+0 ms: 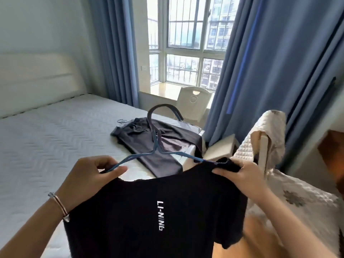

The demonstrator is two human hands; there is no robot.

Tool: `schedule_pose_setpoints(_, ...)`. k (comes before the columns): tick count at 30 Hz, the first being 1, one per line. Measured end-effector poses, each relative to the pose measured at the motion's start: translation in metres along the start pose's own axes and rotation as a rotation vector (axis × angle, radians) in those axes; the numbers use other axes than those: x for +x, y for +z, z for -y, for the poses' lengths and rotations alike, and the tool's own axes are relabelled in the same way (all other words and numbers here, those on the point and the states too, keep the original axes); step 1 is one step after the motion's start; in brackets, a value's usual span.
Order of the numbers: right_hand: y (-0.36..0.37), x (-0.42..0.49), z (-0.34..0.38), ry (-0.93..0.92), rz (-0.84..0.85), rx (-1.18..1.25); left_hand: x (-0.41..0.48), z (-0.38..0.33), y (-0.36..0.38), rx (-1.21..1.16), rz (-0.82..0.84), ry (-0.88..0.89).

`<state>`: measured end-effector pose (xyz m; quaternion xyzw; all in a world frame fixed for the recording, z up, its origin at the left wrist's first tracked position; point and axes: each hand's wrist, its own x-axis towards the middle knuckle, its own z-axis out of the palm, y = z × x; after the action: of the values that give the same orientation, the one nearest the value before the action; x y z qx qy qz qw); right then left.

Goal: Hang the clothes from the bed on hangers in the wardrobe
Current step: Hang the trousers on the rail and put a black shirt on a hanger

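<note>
A black T-shirt (pixel 158 211) with white lettering hangs in front of me, held up at both shoulders. A blue hanger (pixel 154 144) sits partly inside its neck, hook pointing up and away. My left hand (pixel 89 175) pinches the hanger's left arm together with the shirt's left shoulder. My right hand (pixel 240 175) grips the bunched right shoulder of the shirt over the hanger's right end. A dark grey garment (pixel 158 144) lies on the near corner of the bed (pixel 46 142).
A white chair (pixel 193 103) stands by the window sill behind the bed. Blue curtains (pixel 270 62) hang on both sides of the window. A quilted cream cloth (pixel 268 138) drapes over a chair back at right. The wardrobe is out of view.
</note>
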<state>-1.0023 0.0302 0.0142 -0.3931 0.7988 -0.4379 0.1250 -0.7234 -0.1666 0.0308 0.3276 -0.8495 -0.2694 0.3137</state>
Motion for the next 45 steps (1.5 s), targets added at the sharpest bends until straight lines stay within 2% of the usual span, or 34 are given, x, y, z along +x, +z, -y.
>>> schedule_pose_setpoints(7, 0.027, 0.175, -0.019, -0.190, 0.207, 0.055, 0.086, 0.022, 0.037, 0.087, -0.180, -0.220)
schedule_pose_setpoints(13, 0.066, 0.306, 0.015, -0.366, 0.453, 0.049, 0.139, 0.032, 0.035, 0.120, -0.390, -0.492)
schedule_pose_setpoints(18, 0.114, 0.370, 0.043, -0.467, 0.538, 0.030, 0.169, 0.046, 0.028, 0.185, -0.555, -0.583)
schedule_pose_setpoints(24, 0.175, 0.423, 0.095, -0.476, 0.639, 0.098, 0.213, 0.071, -0.007, 0.243, -0.727, -0.616)
schedule_pose_setpoints(31, 0.259, 0.485, 0.149, -0.463, 0.662, 0.077, 0.274, 0.154, -0.056, 0.290, -0.783, -0.613)
schedule_pose_setpoints(39, 0.366, 0.546, 0.204, -0.477, 0.677, -0.011, 0.343, 0.272, -0.108, 0.238, -0.757, -0.688)
schedule_pose_setpoints(45, 0.483, 0.587, 0.181, -0.432, 0.806, -0.191, 0.366, 0.389, -0.101, 0.275, -0.508, -0.907)
